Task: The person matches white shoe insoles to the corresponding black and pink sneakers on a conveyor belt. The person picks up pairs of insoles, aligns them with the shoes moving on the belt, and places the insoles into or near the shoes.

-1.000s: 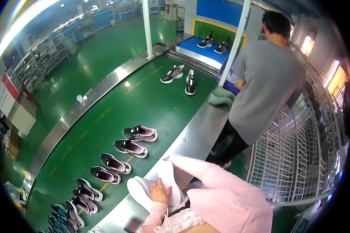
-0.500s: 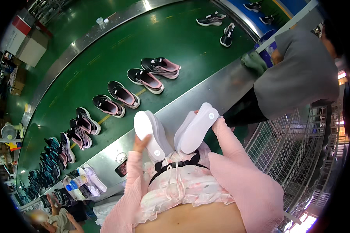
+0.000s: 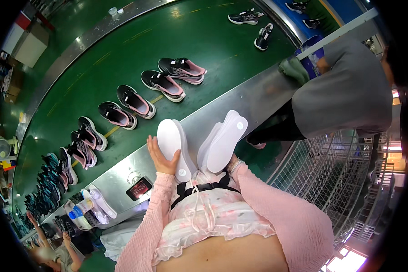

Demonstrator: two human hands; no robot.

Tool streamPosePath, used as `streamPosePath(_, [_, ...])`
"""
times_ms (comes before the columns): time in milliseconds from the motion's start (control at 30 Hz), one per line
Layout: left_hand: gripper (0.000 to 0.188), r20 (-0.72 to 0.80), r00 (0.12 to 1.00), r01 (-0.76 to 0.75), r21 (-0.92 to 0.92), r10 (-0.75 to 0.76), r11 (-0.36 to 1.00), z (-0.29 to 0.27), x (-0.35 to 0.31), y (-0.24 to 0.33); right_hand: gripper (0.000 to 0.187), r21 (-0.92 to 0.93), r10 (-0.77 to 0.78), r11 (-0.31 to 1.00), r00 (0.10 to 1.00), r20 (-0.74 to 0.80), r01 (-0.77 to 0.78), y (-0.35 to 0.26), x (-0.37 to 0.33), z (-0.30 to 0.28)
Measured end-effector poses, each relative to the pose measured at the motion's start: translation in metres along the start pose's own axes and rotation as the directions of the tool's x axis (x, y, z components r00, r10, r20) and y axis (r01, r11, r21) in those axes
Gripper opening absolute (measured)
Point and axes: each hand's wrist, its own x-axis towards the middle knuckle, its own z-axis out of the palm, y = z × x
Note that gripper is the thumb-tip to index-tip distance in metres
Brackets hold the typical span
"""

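Observation:
My left hand (image 3: 161,158) holds a stack of white insoles (image 3: 173,144) upright in front of my body. My right hand (image 3: 232,164), mostly hidden behind it, grips a second stack of white insoles (image 3: 224,139) tilted to the right. Both stacks hover above the steel edge (image 3: 199,122) of the green conveyor belt (image 3: 122,54). Black and pink sneakers (image 3: 163,84) lie in pairs on the belt just beyond my hands.
A person in a grey shirt (image 3: 349,90) stands at the belt to my right, beside wire racks (image 3: 340,177). A phone (image 3: 139,188), a bottle (image 3: 80,209) and loose insoles (image 3: 99,204) lie on the steel edge at my left. More sneakers (image 3: 263,37) sit farther along.
My view tipped downward from the far belt to my own body. The single bundle of insoles has been split into two stacks, one in each hand, and spread slightly apart.

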Motion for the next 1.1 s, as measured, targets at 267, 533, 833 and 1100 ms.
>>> streamPosePath(267, [0.035,0.248,0.958,-0.186,0.150,0.145,0.971,0.008,-0.002,0.002,0.021,-0.020,-0.006,1.000,1.000,-0.001,0.006,-0.004,-0.001,0.009])
streamPosePath(533, [0.033,0.477,0.809,-0.415,0.050,0.343,0.908,0.020,0.000,0.006,0.021,-0.027,-0.017,1.000,1.000,-0.023,0.016,-0.010,0.013,0.012])
streamPosePath(833, [0.050,0.609,0.758,-0.429,0.196,0.234,0.882,0.021,0.003,0.037,0.020,-0.041,-0.027,0.999,0.999,-0.032,0.026,-0.015,0.024,0.010])
streamPosePath(1100, [0.066,0.631,0.766,-0.397,0.319,0.120,0.860,0.037,0.006,0.073,0.020,-0.078,-0.002,0.997,1.000,-0.030,-0.001,-0.026,0.032,-0.007])
